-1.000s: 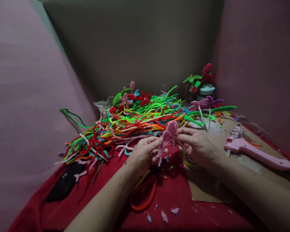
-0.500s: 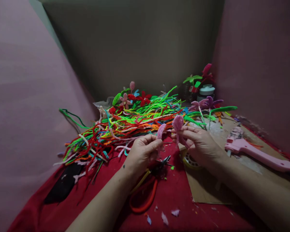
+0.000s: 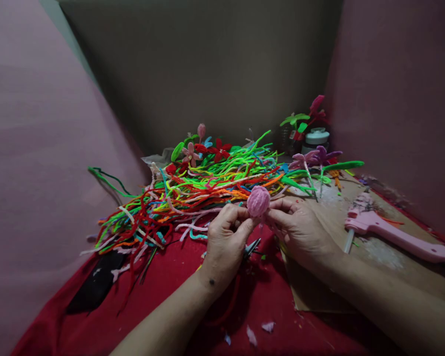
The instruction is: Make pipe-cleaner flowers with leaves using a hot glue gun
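Observation:
A rounded pink pipe-cleaner flower bud (image 3: 258, 201) is held up between my two hands over the red cloth. My left hand (image 3: 228, 235) pinches its lower left side with thumb and forefinger. On the other side, my right hand (image 3: 296, 225) grips the base of the bud, its fingers closed. The bud's underside is partly covered by my fingertips. Just below my hands, the metal jaws of a pair of pliers (image 3: 252, 248) show; my left hand and forearm mostly cover their handles.
Behind my hands lies a heap of colourful pipe cleaners (image 3: 207, 183). A pink glue gun (image 3: 396, 236) rests on a cardboard sheet (image 3: 319, 296) at right. Finished purple flowers (image 3: 322, 155) and a lidded jar (image 3: 317, 138) stand behind. A black pouch-like item (image 3: 96, 287) lies at left.
My hands have come together. The separate pink petal from my left hand now sits against the pink piece in my right hand, forming one rounded bud.

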### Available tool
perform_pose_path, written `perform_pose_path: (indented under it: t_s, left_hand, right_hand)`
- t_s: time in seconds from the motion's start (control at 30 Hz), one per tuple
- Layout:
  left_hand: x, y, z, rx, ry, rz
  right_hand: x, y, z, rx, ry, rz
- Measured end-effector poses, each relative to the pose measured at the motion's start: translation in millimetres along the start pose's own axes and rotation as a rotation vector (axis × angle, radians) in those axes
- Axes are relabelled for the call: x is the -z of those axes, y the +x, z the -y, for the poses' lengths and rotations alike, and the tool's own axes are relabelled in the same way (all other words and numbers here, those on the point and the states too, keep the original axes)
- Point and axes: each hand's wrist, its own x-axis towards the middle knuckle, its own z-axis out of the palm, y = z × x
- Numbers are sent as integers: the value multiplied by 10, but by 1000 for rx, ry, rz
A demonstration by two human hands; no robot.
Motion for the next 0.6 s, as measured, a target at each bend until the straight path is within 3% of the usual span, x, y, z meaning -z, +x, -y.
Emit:
perform_pose_path:
  t_s: [0.23,0.6]
  left_hand:
    - [-21,-31,-108,268,-172,51]
    - [-83,-38,-89,353,-287,108]
  right_hand:
    - [-27,-27,58,68,-88,-59]
    - [-70,-76,-38,116,-150,-67]
